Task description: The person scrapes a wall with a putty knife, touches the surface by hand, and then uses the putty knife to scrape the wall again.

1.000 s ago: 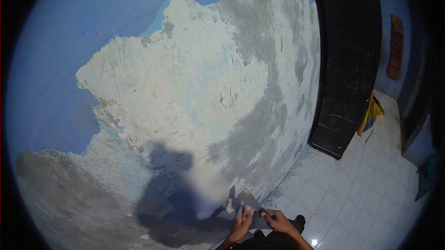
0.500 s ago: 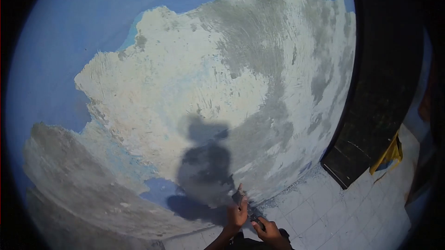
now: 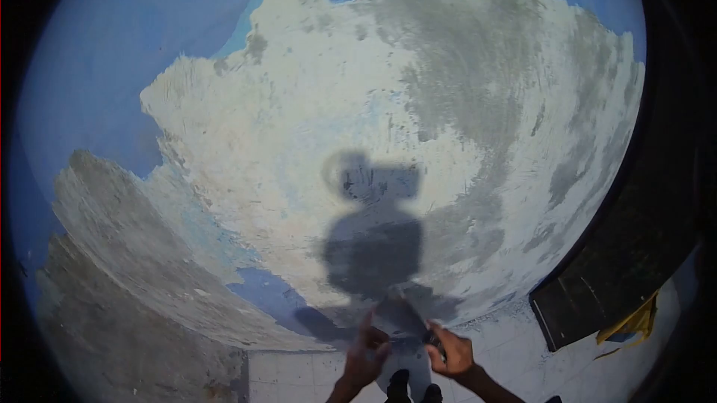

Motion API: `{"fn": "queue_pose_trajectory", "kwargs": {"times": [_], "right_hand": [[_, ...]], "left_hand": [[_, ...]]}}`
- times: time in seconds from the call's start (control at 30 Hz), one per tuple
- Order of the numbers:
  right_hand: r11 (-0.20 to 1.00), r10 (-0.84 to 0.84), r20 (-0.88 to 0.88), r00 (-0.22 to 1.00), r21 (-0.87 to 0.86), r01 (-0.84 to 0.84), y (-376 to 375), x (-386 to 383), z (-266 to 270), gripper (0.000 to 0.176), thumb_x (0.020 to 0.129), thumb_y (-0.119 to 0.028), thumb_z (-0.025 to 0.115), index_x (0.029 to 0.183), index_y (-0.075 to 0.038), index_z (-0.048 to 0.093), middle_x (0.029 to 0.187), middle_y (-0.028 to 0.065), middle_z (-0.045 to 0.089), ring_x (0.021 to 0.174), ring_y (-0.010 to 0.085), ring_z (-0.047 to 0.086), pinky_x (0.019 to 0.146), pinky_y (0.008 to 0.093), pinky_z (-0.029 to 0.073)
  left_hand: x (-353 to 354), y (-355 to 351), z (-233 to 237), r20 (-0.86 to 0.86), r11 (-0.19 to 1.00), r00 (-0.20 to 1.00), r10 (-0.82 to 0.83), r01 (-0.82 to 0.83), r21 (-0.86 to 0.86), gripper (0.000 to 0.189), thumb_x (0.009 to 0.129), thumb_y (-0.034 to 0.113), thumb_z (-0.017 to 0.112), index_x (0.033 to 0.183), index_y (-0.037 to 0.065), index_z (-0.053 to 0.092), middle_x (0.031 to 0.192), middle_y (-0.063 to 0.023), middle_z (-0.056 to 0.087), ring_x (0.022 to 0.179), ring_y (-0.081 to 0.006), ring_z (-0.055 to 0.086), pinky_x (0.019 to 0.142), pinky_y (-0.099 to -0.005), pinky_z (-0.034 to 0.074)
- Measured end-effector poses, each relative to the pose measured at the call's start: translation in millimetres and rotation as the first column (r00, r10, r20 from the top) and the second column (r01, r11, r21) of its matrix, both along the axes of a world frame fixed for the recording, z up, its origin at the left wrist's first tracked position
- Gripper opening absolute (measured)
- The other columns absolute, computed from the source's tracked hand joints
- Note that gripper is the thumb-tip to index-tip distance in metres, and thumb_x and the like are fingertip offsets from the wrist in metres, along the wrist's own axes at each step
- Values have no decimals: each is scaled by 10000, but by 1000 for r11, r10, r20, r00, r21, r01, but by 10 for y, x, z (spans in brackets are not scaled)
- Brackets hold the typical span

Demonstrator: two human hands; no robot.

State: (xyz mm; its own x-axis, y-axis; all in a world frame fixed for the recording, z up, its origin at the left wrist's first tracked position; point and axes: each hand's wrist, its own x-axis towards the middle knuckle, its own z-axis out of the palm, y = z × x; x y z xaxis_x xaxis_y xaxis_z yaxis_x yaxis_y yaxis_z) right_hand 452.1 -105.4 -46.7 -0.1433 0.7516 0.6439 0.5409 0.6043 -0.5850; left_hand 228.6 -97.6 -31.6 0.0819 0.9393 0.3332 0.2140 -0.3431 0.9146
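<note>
A putty knife (image 3: 403, 315) with a broad flat blade points up and left in front of the wall. My right hand (image 3: 454, 352) is closed around its dark handle. Just left of the blade is my left hand (image 3: 363, 354), its index finger raised and apart from the others, with nothing in it. Beyond both hands rises a blue wall (image 3: 97, 82) with a large scraped patch (image 3: 299, 119) of white and grey. My shadow (image 3: 376, 246) falls across the lower middle of this patch.
A tall dark panel (image 3: 597, 283) stands along the right side. Near its foot lies something yellow (image 3: 631, 324), like a bag. Pale tiled floor (image 3: 291, 373) runs below the wall, with crumbs of debris along the base. My dark shoes (image 3: 399, 386) show at the bottom.
My left hand has come away from the putty knife blade, and my hands are farther apart. My right hand has moved slightly right and up with the knife. The view has shifted left.
</note>
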Motion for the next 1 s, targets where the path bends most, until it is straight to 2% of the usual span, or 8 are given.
{"fn": "queue_pose_trajectory", "kwargs": {"times": [0.07,0.2,0.4,0.47,0.57,0.67,0.8,1.0], "right_hand": [[988,-24,-26,999,155,28,314,-26,393,521,880,-49,702,1381,12,570,933,189,693,737,304,716,600,343,575],[905,-125,25,992,413,104,874,25,1441,475,883,29,666,1355,2,617,830,156,674,574,219,572,497,333,455],[729,-362,-13,932,619,292,1497,-254,2728,416,914,-102,747,1325,-112,683,742,91,690,516,119,545,473,295,417],[695,-404,-47,914,634,339,1558,-361,2859,393,927,-126,743,1316,-122,690,713,84,690,495,114,546,468,291,410],[672,-470,-33,882,635,381,1505,-461,3018,369,942,-159,733,1308,-125,694,672,73,682,480,111,554,464,283,401],[665,-524,5,852,627,406,1416,-508,3224,360,954,-179,721,1311,-137,694,644,62,677,477,99,560,462,278,396],[690,-527,23,849,595,412,1381,-423,3114,362,966,-196,708,1325,-164,689,622,66,663,469,101,557,461,286,401],[645,-528,1,849,650,401,1551,-474,3227,408,966,-191,705,1371,-174,655,581,56,614,429,115,503,441,318,376]], "left_hand": [[-362,35,-130,-14,999,998,53,-53,-8,728,961,108,648,1573,-9,270,1008,-89,668,884,-193,668,774,-342,553],[-1212,119,-113,-280,922,880,383,-348,167,558,978,109,626,1490,8,430,1178,-148,632,1081,-253,617,878,-376,523],[-1903,114,91,-232,685,652,722,-722,103,593,1013,173,603,1546,71,365,1526,-175,430,1328,-349,480,1058,-486,430],[-2131,216,25,-266,648,613,744,-758,66,786,1005,329,637,1616,103,196,1648,-185,247,1492,-405,287,1163,-576,302],[-2351,524,-122,-399,587,465,790,-762,274,1036,925,391,745,1639,118,45,1688,-199,84,1555,-401,103,1219,-590,194],[-2347,812,-111,-378,746,649,660,-623,234,1255,826,421,840,1633,128,-75,1687,-219,-85,1558,-420,-35,1242,-594,98],[-2057,1097,-149,-379,659,578,722,-741,125,1421,689,340,947,1626,104,-95,1633,-309,-217,1541,-468,-94,1225,-615,101],[-1933,1202,-112,-308,608,534,788,-753,251,1429,700,309,942,1622,148,-138,1630,-268,-267,1528,-472,-149,1223,-629,122]]}}
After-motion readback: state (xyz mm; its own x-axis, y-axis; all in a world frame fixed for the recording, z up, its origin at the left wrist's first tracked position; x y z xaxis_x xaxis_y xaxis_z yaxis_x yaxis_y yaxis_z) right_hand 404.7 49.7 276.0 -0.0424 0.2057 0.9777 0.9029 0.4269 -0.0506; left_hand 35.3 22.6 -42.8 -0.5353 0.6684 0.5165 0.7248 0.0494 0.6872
